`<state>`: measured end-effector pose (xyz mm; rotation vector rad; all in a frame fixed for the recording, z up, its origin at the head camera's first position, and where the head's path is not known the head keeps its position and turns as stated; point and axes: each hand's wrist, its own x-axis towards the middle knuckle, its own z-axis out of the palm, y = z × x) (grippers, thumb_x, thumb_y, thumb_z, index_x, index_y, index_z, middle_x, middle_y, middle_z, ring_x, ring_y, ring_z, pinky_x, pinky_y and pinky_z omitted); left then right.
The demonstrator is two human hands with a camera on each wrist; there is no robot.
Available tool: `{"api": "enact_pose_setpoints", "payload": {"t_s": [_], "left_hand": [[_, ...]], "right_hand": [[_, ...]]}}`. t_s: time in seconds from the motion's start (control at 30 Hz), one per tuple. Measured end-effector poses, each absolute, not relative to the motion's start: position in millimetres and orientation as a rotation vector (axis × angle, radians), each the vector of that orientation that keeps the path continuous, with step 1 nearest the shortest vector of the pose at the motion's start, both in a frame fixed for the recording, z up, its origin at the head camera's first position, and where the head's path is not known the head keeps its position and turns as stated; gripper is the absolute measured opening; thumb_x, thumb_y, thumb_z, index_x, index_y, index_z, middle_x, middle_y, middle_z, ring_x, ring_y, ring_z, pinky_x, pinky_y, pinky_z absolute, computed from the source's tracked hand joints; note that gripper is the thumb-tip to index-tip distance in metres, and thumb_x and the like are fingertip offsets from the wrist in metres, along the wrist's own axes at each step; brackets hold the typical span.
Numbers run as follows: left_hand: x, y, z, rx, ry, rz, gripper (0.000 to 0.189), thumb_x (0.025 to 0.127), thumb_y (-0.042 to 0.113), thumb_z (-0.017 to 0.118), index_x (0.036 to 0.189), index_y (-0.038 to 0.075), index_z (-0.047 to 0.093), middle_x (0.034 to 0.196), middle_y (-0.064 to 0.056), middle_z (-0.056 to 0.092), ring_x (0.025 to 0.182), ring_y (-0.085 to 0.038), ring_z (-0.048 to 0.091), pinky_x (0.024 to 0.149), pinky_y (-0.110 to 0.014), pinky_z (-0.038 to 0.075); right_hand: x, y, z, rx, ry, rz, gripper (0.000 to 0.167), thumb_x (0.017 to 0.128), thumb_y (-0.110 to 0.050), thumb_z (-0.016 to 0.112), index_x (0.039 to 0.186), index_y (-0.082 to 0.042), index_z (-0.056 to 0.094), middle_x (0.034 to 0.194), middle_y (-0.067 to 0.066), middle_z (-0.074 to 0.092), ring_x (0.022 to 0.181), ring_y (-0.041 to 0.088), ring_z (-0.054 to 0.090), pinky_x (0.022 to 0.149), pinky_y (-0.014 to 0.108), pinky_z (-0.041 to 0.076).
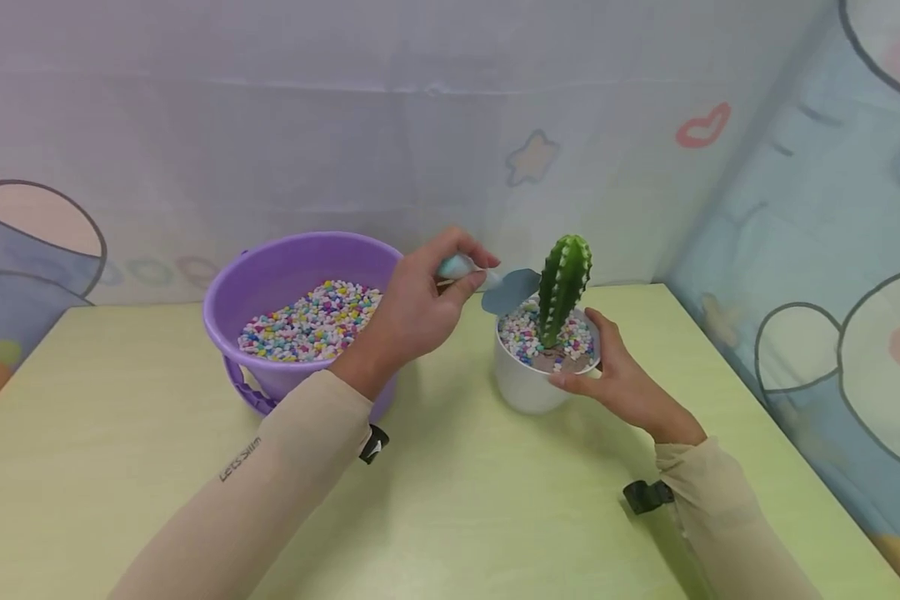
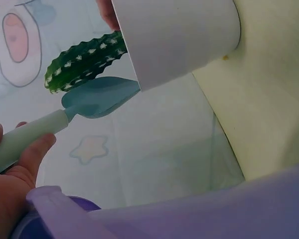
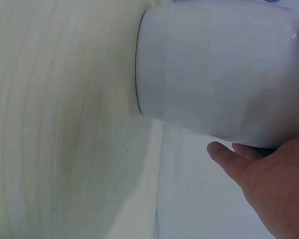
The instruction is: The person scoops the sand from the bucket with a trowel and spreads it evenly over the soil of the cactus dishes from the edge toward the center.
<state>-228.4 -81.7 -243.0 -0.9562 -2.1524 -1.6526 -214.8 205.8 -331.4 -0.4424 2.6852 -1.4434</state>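
Note:
My left hand holds a small garden trowel by its pale handle. The blue-grey blade reaches over the left rim of a white pot, beside a green cactus. Multicoloured pebbles cover much of the pot's top, while a brown patch shows near the front. With thumb and fingers spread around the pot's right side, my right hand grips its rim. In the left wrist view the blade lies close under the cactus. The pot stands upright on the table.
A purple bucket partly filled with multicoloured pebbles stands left of the pot, behind my left forearm. Its handle hangs at the front. A printed cloth backdrop rises behind the pale yellow-green table and along its right side.

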Motion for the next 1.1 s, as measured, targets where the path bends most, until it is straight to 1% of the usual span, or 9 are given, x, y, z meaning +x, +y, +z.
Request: {"api": "enact_pose_setpoints", "payload": {"t_s": [0.07, 0.2, 0.3, 0.43, 0.63, 0.73, 0.87, 1.0, 1.1], "left_hand": [[-228.2, -82.8, -242.7, -0.940, -2.129, -1.679, 0.011, 0.098, 0.000, 0.058, 0.097, 0.011, 0.057, 0.113, -0.001, 0.068, 0.110, -0.011, 0.060, 0.091, -0.031, 0.051], [-227.8, -86.5, -242.3, -0.848, -2.066, -1.776, 0.010, 0.098, 0.000, 0.059, 0.101, 0.009, 0.059, 0.110, -0.002, 0.069, 0.102, -0.017, 0.063, 0.084, -0.033, 0.052], [-226.7, -97.0, -237.1, -0.767, -1.945, -1.938, 0.009, 0.098, 0.000, 0.059, 0.104, 0.005, 0.055, 0.108, -0.010, 0.069, 0.098, -0.023, 0.065, 0.084, -0.034, 0.054], [-225.5, -122.6, -229.2, -0.691, -1.733, -2.087, 0.011, 0.099, 0.003, 0.058, 0.104, 0.001, 0.049, 0.103, -0.022, 0.068, 0.098, -0.029, 0.068, 0.084, -0.039, 0.055], [-220.5, -172.0, -225.8, -0.499, -1.498, -2.250, 0.019, 0.098, 0.012, 0.061, 0.102, 0.000, 0.047, 0.100, -0.027, 0.067, 0.089, -0.034, 0.071, 0.080, -0.042, 0.056], [-218.2, -197.9, -224.6, -0.393, -1.458, -2.303, 0.025, 0.096, 0.015, 0.063, 0.103, -0.001, 0.046, 0.099, -0.025, 0.067, 0.088, -0.032, 0.071, 0.078, -0.041, 0.055], [-219.0, -226.9, -224.9, -0.291, -1.518, -2.276, 0.028, 0.095, 0.017, 0.065, 0.105, 0.001, 0.045, 0.097, -0.019, 0.069, 0.085, -0.026, 0.072, 0.075, -0.037, 0.056], [-218.8, -244.4, -227.2, -0.204, -1.732, -2.047, 0.021, 0.097, 0.014, 0.062, 0.106, 0.005, 0.045, 0.099, -0.014, 0.067, 0.084, -0.018, 0.072, 0.073, -0.031, 0.056], [-217.3, -249.7, -227.8, -0.145, -1.971, -1.746, 0.014, 0.099, 0.014, 0.058, 0.107, 0.009, 0.046, 0.104, -0.012, 0.064, 0.088, -0.012, 0.070, 0.076, -0.027, 0.055]], "right_hand": [[-215.0, 205.3, -331.2, -0.442, 2.690, -1.436, 0.103, 0.090, -0.032, 0.072, 0.155, -0.012, -0.006, 0.158, 0.016, 0.002, 0.144, 0.036, 0.011, 0.111, 0.063, 0.018], [-214.3, 207.5, -333.1, -0.427, 2.703, -1.406, 0.104, 0.090, -0.033, 0.073, 0.155, -0.012, -0.006, 0.158, 0.017, 0.001, 0.145, 0.036, 0.009, 0.110, 0.063, 0.017], [-215.6, 211.2, -333.0, -0.432, 2.720, -1.364, 0.106, 0.090, -0.035, 0.073, 0.155, -0.011, -0.007, 0.159, 0.017, 0.000, 0.145, 0.036, 0.006, 0.110, 0.064, 0.017], [-217.8, 217.1, -330.0, -0.505, 2.697, -1.409, 0.102, 0.092, -0.028, 0.070, 0.156, -0.013, -0.009, 0.161, 0.012, -0.004, 0.146, 0.034, 0.003, 0.110, 0.066, 0.016], [-217.3, 221.1, -329.9, -0.551, 2.650, -1.506, 0.098, 0.093, -0.021, 0.069, 0.157, -0.019, -0.005, 0.163, 0.005, -0.001, 0.147, 0.028, 0.004, 0.110, 0.066, 0.014], [-215.9, 221.2, -331.3, -0.541, 2.647, -1.512, 0.098, 0.093, -0.022, 0.070, 0.157, -0.017, -0.003, 0.162, 0.007, 0.002, 0.147, 0.031, 0.007, 0.110, 0.066, 0.015], [-212.1, 220.8, -331.9, -0.543, 2.675, -1.520, 0.099, 0.091, -0.019, 0.072, 0.156, -0.010, -0.002, 0.159, 0.013, 0.005, 0.144, 0.035, 0.012, 0.109, 0.065, 0.018], [-210.0, 217.5, -333.0, -0.562, 2.700, -1.527, 0.100, 0.089, -0.017, 0.074, 0.155, -0.007, -0.001, 0.157, 0.015, 0.005, 0.143, 0.035, 0.013, 0.110, 0.061, 0.019], [-210.6, 217.4, -330.7, -0.566, 2.701, -1.509, 0.102, 0.089, -0.018, 0.074, 0.156, -0.009, -0.003, 0.159, 0.014, 0.003, 0.144, 0.034, 0.010, 0.110, 0.061, 0.019]]}}
